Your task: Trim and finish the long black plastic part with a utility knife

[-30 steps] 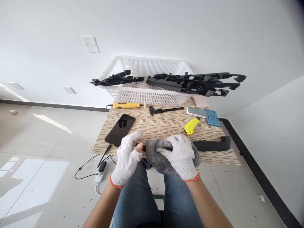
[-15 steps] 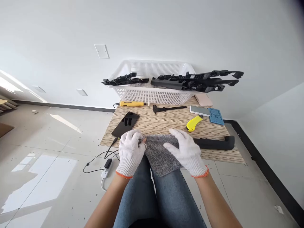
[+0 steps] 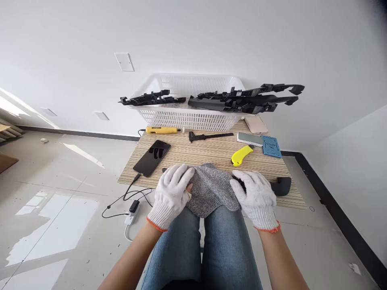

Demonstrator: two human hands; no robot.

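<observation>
A grey cloth [image 3: 210,189] lies over a long black plastic part [image 3: 281,186] at the near edge of the wooden table [image 3: 208,155]. My left hand [image 3: 171,197], in a white knit glove, rests on the cloth's left edge with its fingers curled on the fabric. My right hand [image 3: 256,197], gloved too, is wrapped round the black part just right of the cloth. Only the part's right end and a small tip on the left show.
A white basket [image 3: 184,117] with long black plastic parts [image 3: 244,100] across its rim stands at the back. A black phone [image 3: 152,158], yellow tool [image 3: 160,130], black caliper [image 3: 208,137], yellow cutter [image 3: 241,155], blue card [image 3: 271,146] lie on the table. Cables hang at the left.
The cloth has been drawn over the black part, which now lies under it. My right hand moved right and closed on the part; my left hand spread onto the cloth.
</observation>
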